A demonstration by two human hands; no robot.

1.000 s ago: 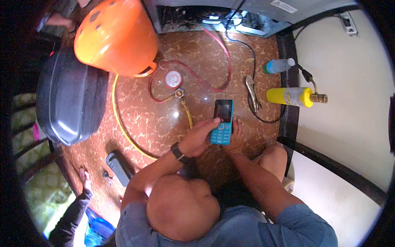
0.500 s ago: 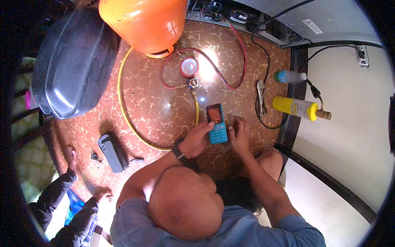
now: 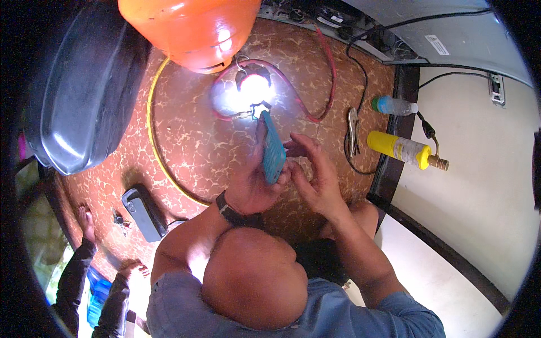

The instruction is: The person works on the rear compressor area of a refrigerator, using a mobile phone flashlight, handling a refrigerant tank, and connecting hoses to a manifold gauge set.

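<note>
My left hand (image 3: 251, 183), with a dark band on its wrist, is closed around a teal keypad phone (image 3: 274, 152). The phone is tilted on edge, its top end toward a gauge (image 3: 255, 84) on the floor. White glare covers most of that dial. Just right of the phone is my right hand (image 3: 315, 177), fingers apart and curved; whether a fingertip touches the phone I cannot tell. A red hose (image 3: 293, 96) and a yellow hose (image 3: 152, 132) lie around the gauge; where the yellow one joins is hidden behind the phone and my hand.
An orange gas cylinder (image 3: 191, 34) and a large black moulded case (image 3: 93, 96) stand far left. Rightward lie pliers (image 3: 353, 132), a plastic bottle (image 3: 394, 105) and a yellow canister (image 3: 394, 147). A grey appliance (image 3: 451, 34) is behind. Another person's dark-clothed limbs (image 3: 76, 276) reach in near a dark slab-shaped thing (image 3: 145, 214).
My left hand has lifted and turned the phone from face-up to edge-on. The bright spot has shifted left onto the gauge. My right hand has moved up and left, closer to the phone.
</note>
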